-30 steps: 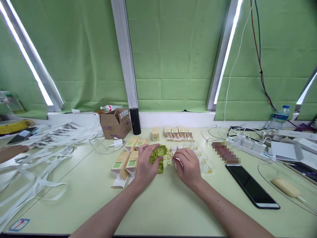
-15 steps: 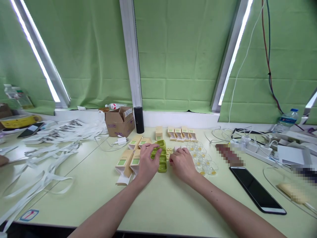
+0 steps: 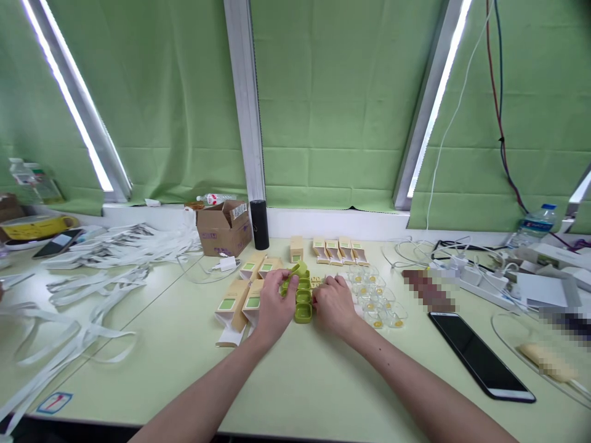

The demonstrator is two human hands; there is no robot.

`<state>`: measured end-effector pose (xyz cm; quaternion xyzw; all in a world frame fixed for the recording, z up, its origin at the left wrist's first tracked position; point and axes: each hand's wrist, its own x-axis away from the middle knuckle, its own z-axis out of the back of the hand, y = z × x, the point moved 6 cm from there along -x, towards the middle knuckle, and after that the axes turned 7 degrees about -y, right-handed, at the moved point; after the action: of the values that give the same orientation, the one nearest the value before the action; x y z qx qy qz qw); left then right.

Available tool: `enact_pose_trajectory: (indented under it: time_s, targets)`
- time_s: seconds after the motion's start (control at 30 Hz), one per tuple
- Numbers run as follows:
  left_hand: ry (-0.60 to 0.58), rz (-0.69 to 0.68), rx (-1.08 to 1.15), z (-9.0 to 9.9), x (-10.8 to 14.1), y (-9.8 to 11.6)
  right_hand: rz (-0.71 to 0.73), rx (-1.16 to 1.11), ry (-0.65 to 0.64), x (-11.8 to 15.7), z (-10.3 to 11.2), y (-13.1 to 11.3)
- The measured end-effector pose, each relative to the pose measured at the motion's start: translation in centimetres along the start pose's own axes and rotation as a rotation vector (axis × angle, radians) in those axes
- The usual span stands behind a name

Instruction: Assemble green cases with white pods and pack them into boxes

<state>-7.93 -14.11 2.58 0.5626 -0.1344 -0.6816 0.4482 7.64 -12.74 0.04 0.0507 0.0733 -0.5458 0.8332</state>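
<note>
My left hand (image 3: 274, 304) and my right hand (image 3: 333, 304) rest on the pale green table on either side of a row of small green plastic cases (image 3: 303, 301). The left hand's fingers pinch the raised lid of the farthest green case (image 3: 298, 269). The right hand's fingers lie against the right side of the row, over some small yellow pieces (image 3: 316, 282); what they grip is hidden. Tan cartons with green labels (image 3: 233, 303) lie just left of the left hand. Clear trays with yellow bits (image 3: 381, 301) sit right of the right hand.
A cardboard box (image 3: 222, 227) and a black cylinder (image 3: 259, 224) stand at the back. A row of small tan tubes (image 3: 337, 249) lies behind the cases. White straps (image 3: 78, 271) cover the left. A black phone (image 3: 480, 355), a power strip (image 3: 480, 280) and cables lie right.
The left hand has lifted the lid of the farthest green case. The right hand has closed in against the row of cases. The view has hardly shifted since half a second ago.
</note>
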Motion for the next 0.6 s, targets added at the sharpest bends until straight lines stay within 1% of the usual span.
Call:
enact_pose_trajectory:
  time_s: [0.1, 0.2, 0.27, 0.37, 0.6]
  targets:
    - [-0.061, 0.101, 0.157, -0.4, -0.1, -0.1, -0.003, -0.002, -0.01, 0.0, 0.0, 0.2]
    - [-0.154, 0.236, 0.441, -1.3, -0.2, -0.4, -0.008, -0.005, -0.012, 0.4, 0.1, 0.8]
    - [-0.199, 0.314, 0.588, -1.9, -0.1, -0.6, -0.014, -0.003, -0.009, 0.8, 0.3, 1.2]
    - [-0.22, 0.401, 0.7, -2.2, -0.1, -1.1, -0.017, 0.009, -0.002, 1.1, 0.3, 1.5]
    - [-0.242, 0.543, 0.961, -2.7, 0.2, -1.5, -0.008, 0.041, 0.033, 1.1, -0.1, 1.3]
